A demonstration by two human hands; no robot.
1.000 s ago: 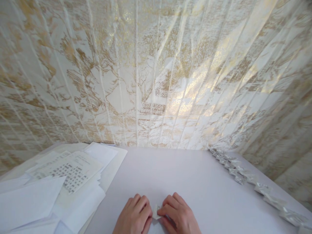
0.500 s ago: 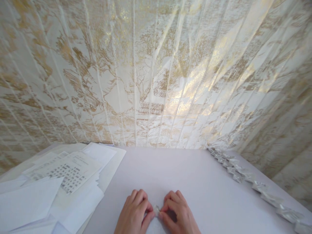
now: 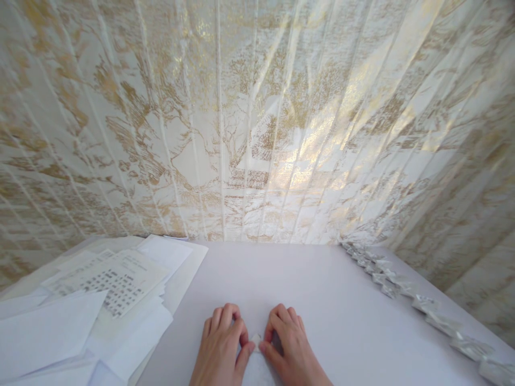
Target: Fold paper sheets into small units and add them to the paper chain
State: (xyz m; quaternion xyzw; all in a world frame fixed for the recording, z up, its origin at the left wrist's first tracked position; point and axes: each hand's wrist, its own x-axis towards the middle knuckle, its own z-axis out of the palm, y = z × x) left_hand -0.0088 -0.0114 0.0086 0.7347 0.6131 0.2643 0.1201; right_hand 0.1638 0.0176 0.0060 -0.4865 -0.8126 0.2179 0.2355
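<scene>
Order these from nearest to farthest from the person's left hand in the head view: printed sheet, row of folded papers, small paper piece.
1. Small paper piece: between left hand and right hand.
2. Printed sheet: left, on the paper pile.
3. Row of folded papers: right, on the table.

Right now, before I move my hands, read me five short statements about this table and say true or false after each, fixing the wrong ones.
1. A small white piece sits between the left hand and the right hand. True.
2. The loose sheets lie to the right of both hands. False: the loose sheets lie to the left.
3. A row of folded pieces runs along the right side of the table. True.
4. The fabric behind the table is plain black. False: the fabric is pale with gold-brown patterns.
5. One printed sheet among the loose sheets bears rows of dark marks. True.
</scene>
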